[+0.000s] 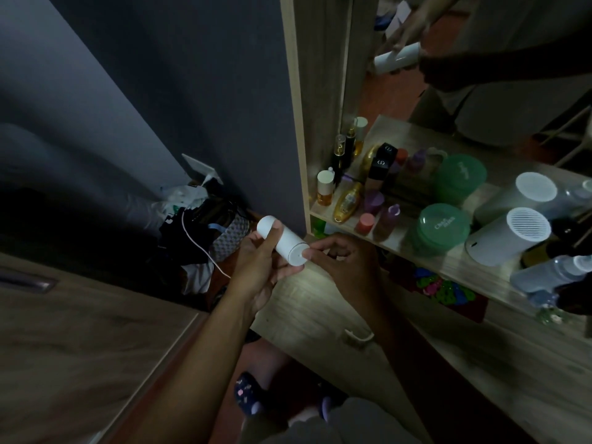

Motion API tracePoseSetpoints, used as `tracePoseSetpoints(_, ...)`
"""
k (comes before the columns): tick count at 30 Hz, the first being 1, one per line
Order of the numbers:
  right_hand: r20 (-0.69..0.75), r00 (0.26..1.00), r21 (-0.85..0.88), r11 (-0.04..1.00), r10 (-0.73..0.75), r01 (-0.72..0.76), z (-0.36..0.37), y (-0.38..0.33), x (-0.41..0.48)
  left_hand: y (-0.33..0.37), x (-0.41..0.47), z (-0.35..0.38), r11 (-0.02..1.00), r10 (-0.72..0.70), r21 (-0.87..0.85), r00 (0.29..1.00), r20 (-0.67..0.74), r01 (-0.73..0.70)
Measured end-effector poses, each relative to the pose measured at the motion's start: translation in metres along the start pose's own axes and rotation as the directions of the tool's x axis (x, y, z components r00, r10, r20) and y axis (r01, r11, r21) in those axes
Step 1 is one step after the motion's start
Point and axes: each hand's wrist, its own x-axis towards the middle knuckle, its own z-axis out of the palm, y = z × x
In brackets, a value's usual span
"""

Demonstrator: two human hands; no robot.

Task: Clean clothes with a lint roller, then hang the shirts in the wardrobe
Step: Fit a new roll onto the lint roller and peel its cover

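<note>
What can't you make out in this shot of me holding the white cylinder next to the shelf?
1. Head view: white cylinder, what is inside; the casing is closed, and the left hand and right hand cover its underside and near end.
2. Head view: pile by the wall, too dark to tell clothes from bags.
3. Head view: labels on the shelf bottles, too small and blurred.

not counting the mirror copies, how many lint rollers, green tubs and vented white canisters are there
lint roller: 1
green tub: 1
vented white canister: 1
total: 3
</note>
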Motion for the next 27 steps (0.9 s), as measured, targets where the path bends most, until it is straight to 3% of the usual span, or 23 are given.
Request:
tracePoseSetpoints(15, -0.043, 0.999, -0.036, 0.999, -0.029, 0.028, 0.001, 0.005, -0.001, -0.007, 0.007, -0.002, 0.999, 0.005, -0.038, 1.000, 0.002, -0.005)
tracePoseSetpoints(27, -0.027, 0.996, -0.084, 0.993, 0.085, -0.087, -0.010, 0.026, -0.012, -0.030, 0.020, -0.005, 0.994, 0.008, -0.110, 0.995, 0.097, 0.003)
